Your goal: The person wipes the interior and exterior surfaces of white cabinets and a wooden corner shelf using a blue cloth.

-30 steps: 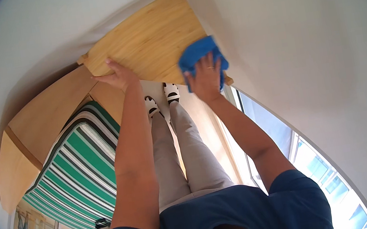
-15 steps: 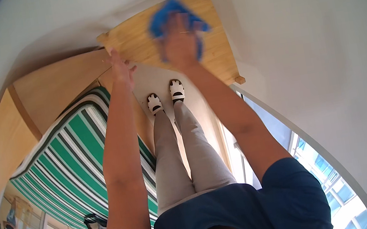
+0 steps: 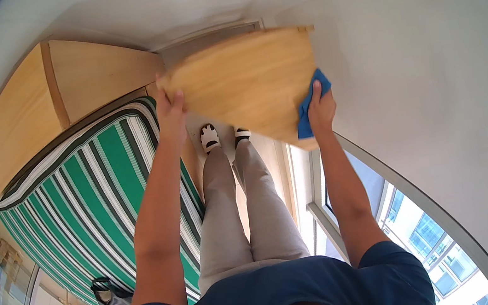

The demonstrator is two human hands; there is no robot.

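A small light-wood table is in front of me, its top slightly blurred and its legs hidden beneath. My left hand grips its left edge, thumb over the top and the other fingers mostly out of sight. At the right edge, my right hand is closed on a blue cloth, which is pressed between hand and wood.
To my left is a bed with a green, white and black striped cover and a wooden headboard. A dark bag lies on it. White wall and a window are at right. My sandals are just below the table.
My right hand has gone from the middle of the tabletop to its right edge, taking the cloth along. My left hand now holds the left edge, and the table has shifted towards me and turned slightly.
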